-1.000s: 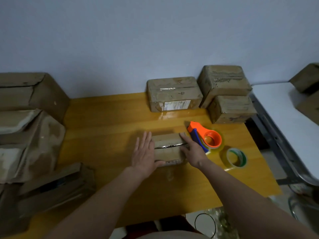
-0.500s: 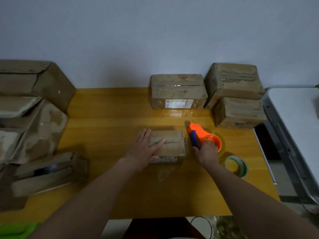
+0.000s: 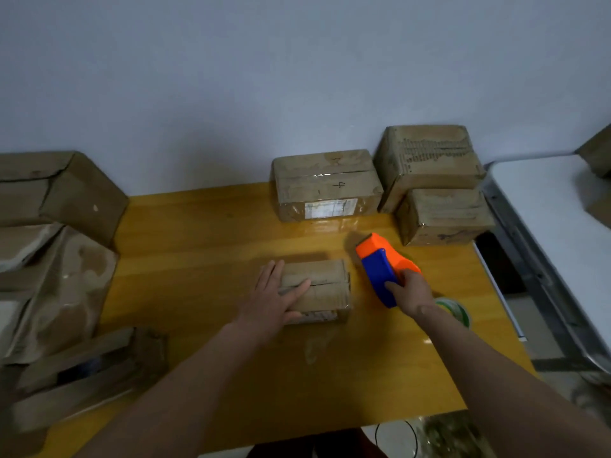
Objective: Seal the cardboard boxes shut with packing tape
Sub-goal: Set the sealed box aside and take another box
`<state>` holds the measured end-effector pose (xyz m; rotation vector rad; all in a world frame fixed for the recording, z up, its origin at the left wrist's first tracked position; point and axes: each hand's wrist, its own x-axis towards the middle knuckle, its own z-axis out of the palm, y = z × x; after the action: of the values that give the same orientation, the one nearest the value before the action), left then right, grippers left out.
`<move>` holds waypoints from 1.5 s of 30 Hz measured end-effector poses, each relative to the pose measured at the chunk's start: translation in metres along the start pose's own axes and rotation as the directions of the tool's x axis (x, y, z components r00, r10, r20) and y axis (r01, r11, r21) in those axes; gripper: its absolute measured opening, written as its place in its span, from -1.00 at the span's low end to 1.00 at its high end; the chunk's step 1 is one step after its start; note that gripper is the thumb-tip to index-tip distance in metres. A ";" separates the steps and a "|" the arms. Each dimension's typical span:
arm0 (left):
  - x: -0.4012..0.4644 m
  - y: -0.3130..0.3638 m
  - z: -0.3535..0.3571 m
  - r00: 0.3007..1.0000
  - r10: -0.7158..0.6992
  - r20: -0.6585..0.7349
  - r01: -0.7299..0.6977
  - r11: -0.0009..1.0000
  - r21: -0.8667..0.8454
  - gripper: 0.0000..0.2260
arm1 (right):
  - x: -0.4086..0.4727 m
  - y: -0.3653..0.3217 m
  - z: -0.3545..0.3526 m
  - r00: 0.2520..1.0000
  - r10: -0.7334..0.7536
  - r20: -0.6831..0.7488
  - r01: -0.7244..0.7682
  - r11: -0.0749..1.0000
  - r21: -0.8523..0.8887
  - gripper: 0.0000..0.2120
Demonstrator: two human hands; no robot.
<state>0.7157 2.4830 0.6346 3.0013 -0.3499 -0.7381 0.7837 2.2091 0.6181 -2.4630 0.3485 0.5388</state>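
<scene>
lifted now, tape dispenser (image 3: 380,272) gripped by right hand (image 3: 411,292); left hand (image 3: 271,300) flat on box (image 3: 325,285), yellow table (image 3: 205,259).

Small brown cardboard box (image 3: 325,285), flaps closed with the centre seam running left to right, lying flat near the middle of the yellow tabletop (image 3: 198,246); pale label showing on its near side. Orange-and-blue tape dispenser (image 3: 380,266) just right of it, raised and tilted, orange nose pointing away toward the far boxes. Green-rimmed tape roll (image 3: 458,310) flat on the tabletop, partly hidden, further right. Sealed box marked "4" (image 3: 325,185) at the far edge, glossy tape along its top, white label in front. Two more taped boxes stacked (image 3: 433,183) beside it, upper one tilted.
</scene>
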 end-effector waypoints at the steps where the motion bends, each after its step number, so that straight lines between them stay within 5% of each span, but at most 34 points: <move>1: 0.000 -0.001 0.002 1.000 -0.003 -0.005 0.003 0.999 -0.033 -0.44 | -0.005 -0.001 -0.009 1.000 -0.015 0.024 0.012 0.997 0.081 -0.77; 4: 0.001 -0.002 0.004 0.999 -0.015 -0.032 0.011 0.993 -0.118 -0.43 | -0.022 -0.010 -0.035 0.992 -0.035 0.118 -0.014 0.922 0.387 -0.96; 8: -0.002 0.002 0.000 0.998 -0.023 -0.063 0.014 0.991 -0.130 -0.42 | -0.038 -0.039 -0.055 0.991 -0.024 0.135 -0.051 0.848 0.527 -0.83; 12: -0.003 0.003 0.002 0.996 -0.039 -0.074 0.027 0.989 -0.147 -0.41 | -0.041 -0.061 -0.060 0.997 -0.013 -0.081 0.044 0.915 0.402 -0.45; 15: -0.001 0.001 0.006 0.994 -0.061 -0.088 0.045 0.984 -0.173 -0.34 | -0.040 -0.078 -0.056 0.981 -0.081 -0.176 0.137 0.932 0.337 -0.40; 21: 0.002 -0.001 0.010 0.985 -0.113 -0.132 0.075 0.962 -0.263 -0.16 | -0.041 -0.113 -0.039 0.952 -0.291 -0.096 0.304 0.937 0.172 -0.42; 27: -0.007 -0.007 0.007 0.987 -0.108 -0.123 0.048 0.911 -0.411 -0.17 | -0.039 -0.125 -0.024 0.942 -0.337 0.000 0.337 0.941 0.029 -0.45; 29: -0.013 -0.007 0.008 0.955 -0.221 -0.196 0.060 0.796 -0.603 -0.24 | -0.038 -0.126 -0.022 0.938 -0.346 0.019 0.346 0.938 0.007 -0.46; 31: -0.017 -0.009 0.008 0.831 -0.477 -0.286 0.074 0.605 -0.793 -0.50 | -0.038 -0.126 -0.022 0.933 -0.360 0.021 0.360 0.933 -0.011 -0.46; 33: -0.017 -0.013 -0.002 0.766 -0.639 -0.066 0.123 0.248 -0.961 -0.77 | -0.038 -0.128 -0.021 0.927 -0.374 0.021 0.375 0.927 -0.026 -0.46; 35: -0.018 -0.012 -0.018 0.847 -0.459 0.267 0.156 -0.266 -0.951 -0.67 | -0.039 -0.130 -0.021 0.924 -0.382 0.031 0.383 0.923 -0.034 -0.47; 37: -0.023 -0.012 -0.035 0.897 -0.231 0.377 0.196 -0.558 -0.806 -0.58 | -0.039 -0.131 -0.020 0.917 -0.397 0.036 0.398 0.916 -0.050 -0.47; 40: -0.028 -0.013 -0.046 0.916 -0.127 0.380 0.187 -0.704 -0.685 -0.65 | -0.040 -0.132 -0.016 0.906 -0.422 0.042 0.424 0.901 -0.093 -0.49; 45: -0.029 -0.014 -0.046 0.923 -0.197 0.331 0.120 -0.669 -0.733 -0.84 | -0.042 -0.138 -0.014 0.891 -0.451 0.050 0.452 0.873 -0.183 -0.47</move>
<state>0.7149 2.5018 0.6878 0.8610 0.7545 -0.3807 0.8001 2.3157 0.7152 -2.6035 -0.2989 0.3890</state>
